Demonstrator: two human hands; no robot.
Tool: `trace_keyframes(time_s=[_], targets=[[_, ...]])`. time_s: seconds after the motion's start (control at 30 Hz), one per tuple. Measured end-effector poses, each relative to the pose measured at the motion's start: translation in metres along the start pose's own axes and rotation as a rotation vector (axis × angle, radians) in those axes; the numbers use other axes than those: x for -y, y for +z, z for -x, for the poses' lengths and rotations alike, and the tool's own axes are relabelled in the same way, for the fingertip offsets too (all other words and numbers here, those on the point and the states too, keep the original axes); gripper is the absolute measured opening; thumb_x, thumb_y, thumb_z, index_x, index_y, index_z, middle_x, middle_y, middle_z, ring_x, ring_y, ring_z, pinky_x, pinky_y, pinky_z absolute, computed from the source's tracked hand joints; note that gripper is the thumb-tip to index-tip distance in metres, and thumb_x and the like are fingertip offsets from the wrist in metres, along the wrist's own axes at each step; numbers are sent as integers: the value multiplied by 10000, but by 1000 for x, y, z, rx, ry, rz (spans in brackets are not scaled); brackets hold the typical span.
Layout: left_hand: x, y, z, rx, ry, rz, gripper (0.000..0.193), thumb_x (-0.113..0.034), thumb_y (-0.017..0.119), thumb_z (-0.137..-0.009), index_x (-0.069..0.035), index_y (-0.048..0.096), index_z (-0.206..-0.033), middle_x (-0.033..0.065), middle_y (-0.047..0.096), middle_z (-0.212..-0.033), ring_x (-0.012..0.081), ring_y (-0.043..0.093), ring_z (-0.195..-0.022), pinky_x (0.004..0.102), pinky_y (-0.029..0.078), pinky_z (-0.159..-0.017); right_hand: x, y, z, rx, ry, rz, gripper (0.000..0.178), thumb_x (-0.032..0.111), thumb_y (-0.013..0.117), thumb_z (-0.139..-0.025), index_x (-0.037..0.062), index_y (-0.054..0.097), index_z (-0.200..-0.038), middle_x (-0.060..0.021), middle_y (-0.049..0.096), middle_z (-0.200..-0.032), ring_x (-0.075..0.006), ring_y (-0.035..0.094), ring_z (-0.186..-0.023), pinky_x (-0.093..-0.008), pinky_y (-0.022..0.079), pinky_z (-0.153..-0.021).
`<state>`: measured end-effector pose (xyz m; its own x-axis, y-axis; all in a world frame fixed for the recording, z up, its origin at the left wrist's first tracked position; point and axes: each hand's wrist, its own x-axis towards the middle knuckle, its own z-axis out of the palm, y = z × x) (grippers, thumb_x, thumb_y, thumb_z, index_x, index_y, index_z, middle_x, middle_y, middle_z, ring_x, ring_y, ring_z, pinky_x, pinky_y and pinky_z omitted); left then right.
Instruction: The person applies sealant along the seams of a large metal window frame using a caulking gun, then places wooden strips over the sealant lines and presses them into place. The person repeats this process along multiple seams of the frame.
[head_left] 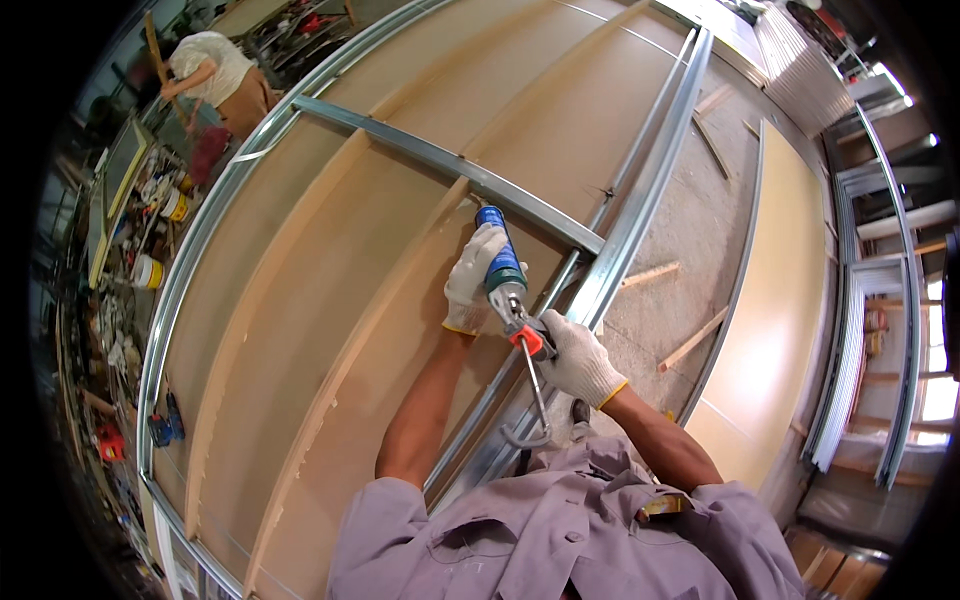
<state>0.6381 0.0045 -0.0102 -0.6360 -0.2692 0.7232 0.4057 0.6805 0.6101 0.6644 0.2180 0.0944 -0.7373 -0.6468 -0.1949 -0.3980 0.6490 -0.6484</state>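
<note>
Both my hands, in white knit gloves, are on a caulking gun loaded with a blue tube. My left hand wraps the barrel from the left side. Closed round the orange-and-grey handle and trigger is my right hand; the hooked metal rod sticks out behind, toward my body. The tube's nozzle points at the far end of a wooden strip, close to where it meets a metal crossbar. Beneath lies a large tan panel in a metal frame.
A second tan panel lies at right, with wood offcuts on the concrete floor. A cordless drill rests at the frame's left edge. Another person bends among clutter at far left. Metal channels stand at far right.
</note>
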Motion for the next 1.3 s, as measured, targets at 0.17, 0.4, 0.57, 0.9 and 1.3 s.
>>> trace_keyframes(time_s=[0.17, 0.4, 0.57, 0.9, 1.3], targets=[[-34, 9, 22, -31, 31, 125, 580, -56, 902, -774, -60, 621, -1281, 165, 652, -1316, 387, 619, -1320, 441, 567, -1090, 14, 0, 47, 12, 83, 92, 290, 181, 724, -868, 62, 563, -1078, -212, 696, -965, -447, 709, -924, -536, 566, -757], [-60, 13, 44, 20, -101, 454, 602, -64, 912, -810, -65, 607, -1328, 170, 665, -1320, 338, 634, -1303, 456, 550, -1107, 50, 14, 84, 76, 222, 243, 358, 300, 712, -923, 32, 545, -1092, -185, 711, -908, -398, 758, -837, -505, 594, -691], [-54, 2, 47, 83, -249, 643, 608, -77, 915, -827, -69, 601, -1348, 172, 665, -1337, 311, 632, -1305, 459, 537, -1120, 104, 7, 63, 123, 302, 118, 502, 451, 706, -963, 9, 531, -1123, -234, 720, -966, -429, 762, -858, -545, 593, -672], [-44, -31, 25, 81, -163, 557, 619, -19, 921, -795, -58, 633, -1341, 179, 675, -1337, 306, 636, -1309, 447, 510, -1147, 131, 5, 54, 111, 152, 118, 466, 394, 693, -964, -7, 539, -1144, -235, 710, -928, -437, 748, -817, -534, 582, -673], [90, -167, -68, -134, -35, 202, 686, 39, 886, -804, -73, 565, -1400, 169, 579, -1405, 314, 584, -1341, 430, 538, -1123, 175, 35, -101, 69, -321, 69, 323, 268, 689, -918, 46, 592, -1131, -197, 718, -969, -417, 729, -852, -511, 579, -726]])
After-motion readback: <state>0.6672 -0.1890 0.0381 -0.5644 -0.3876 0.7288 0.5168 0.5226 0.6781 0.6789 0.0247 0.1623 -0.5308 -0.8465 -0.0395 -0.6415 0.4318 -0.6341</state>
